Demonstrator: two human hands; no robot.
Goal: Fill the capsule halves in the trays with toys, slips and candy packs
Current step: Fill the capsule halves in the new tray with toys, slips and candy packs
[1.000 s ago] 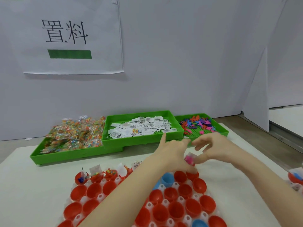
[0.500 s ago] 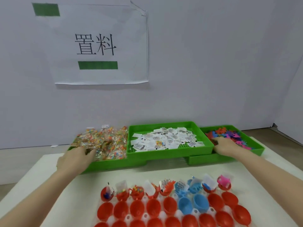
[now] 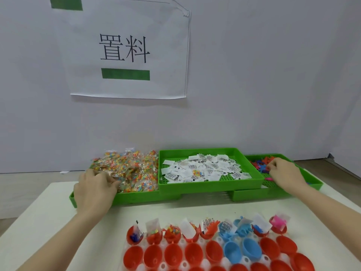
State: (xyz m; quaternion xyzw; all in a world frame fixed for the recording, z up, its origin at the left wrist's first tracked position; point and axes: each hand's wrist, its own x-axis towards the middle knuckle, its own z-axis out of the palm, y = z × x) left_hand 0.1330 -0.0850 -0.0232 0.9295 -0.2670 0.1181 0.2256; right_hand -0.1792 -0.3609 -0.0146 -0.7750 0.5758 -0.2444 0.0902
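Capsule halves (image 3: 212,253): eight filled; left hand (image 3: 93,189) fingers pinch candy packs (image 3: 129,171), right hand (image 3: 284,173) fingers pinch toys (image 3: 262,163).

Bare white table (image 3: 195,209) lies between the 3 green bins (image 3: 209,187) and the capsule tray (image 3: 214,251), free for passing; upright slips (image 3: 259,222) in the tray's far row stand in the way

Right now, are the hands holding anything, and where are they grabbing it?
The left hand curls its fingers into the candy packs; the right hand pinches among the toys. Which piece, and where on it, cannot be told.
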